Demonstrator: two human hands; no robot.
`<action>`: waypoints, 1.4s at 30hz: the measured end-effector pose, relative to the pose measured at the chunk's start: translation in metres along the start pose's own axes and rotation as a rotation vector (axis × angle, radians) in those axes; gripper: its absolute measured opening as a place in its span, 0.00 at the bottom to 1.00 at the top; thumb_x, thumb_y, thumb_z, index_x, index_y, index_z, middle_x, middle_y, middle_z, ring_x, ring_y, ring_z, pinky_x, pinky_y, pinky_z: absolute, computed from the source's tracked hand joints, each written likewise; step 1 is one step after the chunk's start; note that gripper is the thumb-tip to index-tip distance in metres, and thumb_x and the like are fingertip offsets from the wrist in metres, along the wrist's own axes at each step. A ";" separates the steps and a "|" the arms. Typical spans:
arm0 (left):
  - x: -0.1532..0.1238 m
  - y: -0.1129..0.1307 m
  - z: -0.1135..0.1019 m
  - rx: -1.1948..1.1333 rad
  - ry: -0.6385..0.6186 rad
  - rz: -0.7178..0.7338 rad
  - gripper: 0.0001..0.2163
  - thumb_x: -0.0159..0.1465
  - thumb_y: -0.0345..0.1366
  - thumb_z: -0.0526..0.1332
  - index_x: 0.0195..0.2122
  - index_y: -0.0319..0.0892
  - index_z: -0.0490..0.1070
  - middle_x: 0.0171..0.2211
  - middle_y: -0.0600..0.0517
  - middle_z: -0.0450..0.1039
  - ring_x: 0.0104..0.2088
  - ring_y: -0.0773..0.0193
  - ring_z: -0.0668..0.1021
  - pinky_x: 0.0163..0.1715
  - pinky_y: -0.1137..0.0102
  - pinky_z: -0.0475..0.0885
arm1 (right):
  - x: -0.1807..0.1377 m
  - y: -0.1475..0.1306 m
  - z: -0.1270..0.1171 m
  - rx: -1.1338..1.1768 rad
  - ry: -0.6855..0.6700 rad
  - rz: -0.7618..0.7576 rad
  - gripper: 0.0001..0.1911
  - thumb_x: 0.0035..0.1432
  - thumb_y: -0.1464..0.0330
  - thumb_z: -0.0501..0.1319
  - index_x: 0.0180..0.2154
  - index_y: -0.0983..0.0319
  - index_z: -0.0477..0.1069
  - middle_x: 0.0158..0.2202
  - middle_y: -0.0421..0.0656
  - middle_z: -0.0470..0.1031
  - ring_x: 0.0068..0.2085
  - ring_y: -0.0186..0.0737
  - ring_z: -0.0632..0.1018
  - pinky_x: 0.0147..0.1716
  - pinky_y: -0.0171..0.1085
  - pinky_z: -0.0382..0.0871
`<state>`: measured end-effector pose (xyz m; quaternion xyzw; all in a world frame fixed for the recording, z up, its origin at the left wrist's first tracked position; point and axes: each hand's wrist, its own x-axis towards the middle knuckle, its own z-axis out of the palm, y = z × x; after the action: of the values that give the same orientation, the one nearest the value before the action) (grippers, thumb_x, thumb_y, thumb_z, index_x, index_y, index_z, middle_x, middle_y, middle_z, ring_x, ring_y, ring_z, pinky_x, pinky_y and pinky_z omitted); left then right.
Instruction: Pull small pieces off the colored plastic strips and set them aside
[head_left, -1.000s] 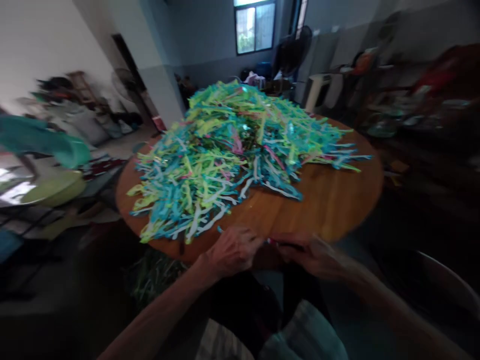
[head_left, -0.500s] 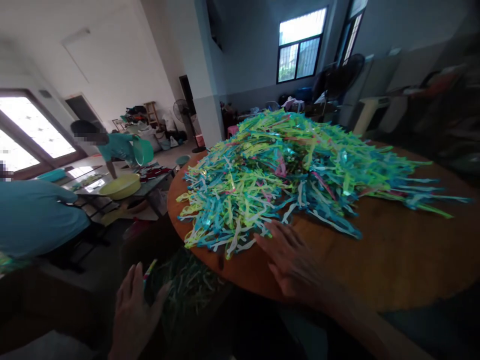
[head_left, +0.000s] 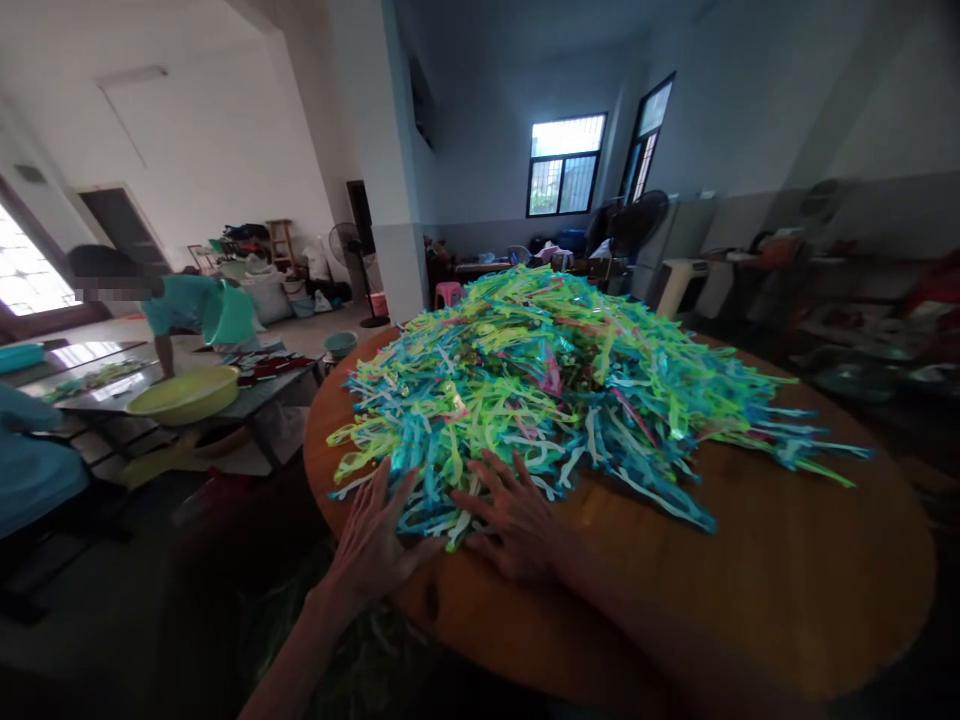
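Note:
A big heap of thin plastic strips (head_left: 555, 350), mostly blue and yellow-green with some pink and white, covers much of a round wooden table (head_left: 675, 600). At the heap's near left edge, my left hand (head_left: 379, 535) has its fingers spread and touches the outermost strips. My right hand (head_left: 510, 515) lies just beside it, fingers apart, against the strips at the front edge. Neither hand is closed around anything that I can see. Below the table edge, more strips (head_left: 375, 640) lie in shadow.
On the left, a person (head_left: 180, 310) with a green tub (head_left: 229, 312) leans over a yellow basin (head_left: 187, 392) on a low table. Another person's blue sleeve (head_left: 30, 410) shows at the left edge. A pillar (head_left: 394, 250) and standing fans (head_left: 349, 245) are behind.
My left hand has risen from below the table edge onto the strips. The right hand has shifted left along the heap's front. The view has turned somewhat to the right and up.

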<state>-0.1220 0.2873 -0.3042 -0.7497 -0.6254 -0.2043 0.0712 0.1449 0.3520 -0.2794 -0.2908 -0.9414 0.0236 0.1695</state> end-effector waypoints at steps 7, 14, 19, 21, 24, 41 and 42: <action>0.020 0.003 0.003 -0.064 -0.049 0.083 0.42 0.62 0.60 0.61 0.71 0.45 0.49 0.73 0.37 0.42 0.70 0.40 0.55 0.65 0.44 0.60 | 0.005 0.017 0.000 -0.007 0.001 0.036 0.30 0.66 0.50 0.55 0.67 0.48 0.60 0.70 0.53 0.54 0.72 0.63 0.47 0.65 0.69 0.40; 0.035 0.000 0.012 -0.087 -0.090 0.070 0.42 0.62 0.61 0.60 0.71 0.43 0.51 0.72 0.37 0.44 0.71 0.41 0.54 0.65 0.44 0.60 | 0.004 0.025 -0.005 -0.019 0.030 0.048 0.28 0.66 0.50 0.55 0.65 0.48 0.62 0.69 0.53 0.55 0.71 0.61 0.50 0.65 0.68 0.42; 0.041 -0.001 0.018 -0.121 -0.040 0.084 0.41 0.61 0.58 0.63 0.70 0.44 0.53 0.72 0.38 0.47 0.70 0.43 0.56 0.65 0.46 0.61 | 0.008 0.033 -0.002 -0.028 0.022 0.047 0.29 0.66 0.51 0.56 0.66 0.47 0.61 0.70 0.52 0.55 0.72 0.60 0.49 0.65 0.68 0.42; 0.045 0.002 0.021 -0.129 -0.026 0.086 0.42 0.60 0.58 0.64 0.70 0.43 0.53 0.72 0.37 0.47 0.70 0.42 0.57 0.65 0.46 0.61 | 0.009 0.036 -0.003 -0.028 0.020 0.042 0.29 0.66 0.51 0.55 0.66 0.46 0.60 0.70 0.51 0.55 0.72 0.60 0.49 0.65 0.68 0.42; 0.049 0.007 0.024 -0.138 -0.024 0.089 0.43 0.59 0.59 0.63 0.70 0.41 0.53 0.71 0.36 0.48 0.70 0.42 0.56 0.65 0.45 0.61 | 0.005 0.036 -0.010 -0.028 0.009 0.052 0.29 0.64 0.53 0.57 0.65 0.48 0.62 0.69 0.51 0.56 0.71 0.62 0.50 0.64 0.69 0.42; 0.045 -0.005 0.064 -0.034 0.191 0.157 0.49 0.54 0.56 0.69 0.72 0.48 0.46 0.71 0.38 0.48 0.68 0.37 0.60 0.61 0.43 0.67 | 0.214 0.112 -0.060 -0.439 0.015 0.173 0.39 0.48 0.74 0.68 0.61 0.55 0.63 0.62 0.51 0.67 0.56 0.57 0.71 0.48 0.49 0.70; 0.045 -0.009 0.069 -0.024 0.218 0.173 0.51 0.53 0.56 0.69 0.72 0.49 0.44 0.71 0.38 0.48 0.68 0.37 0.61 0.60 0.44 0.68 | 0.220 0.118 -0.057 -0.450 0.019 0.168 0.36 0.49 0.73 0.68 0.60 0.55 0.65 0.61 0.51 0.68 0.55 0.57 0.72 0.48 0.50 0.70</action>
<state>-0.1095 0.3554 -0.3501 -0.7752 -0.5444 -0.2849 0.1470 0.0574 0.5686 -0.1759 -0.3987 -0.8938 -0.1753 0.1068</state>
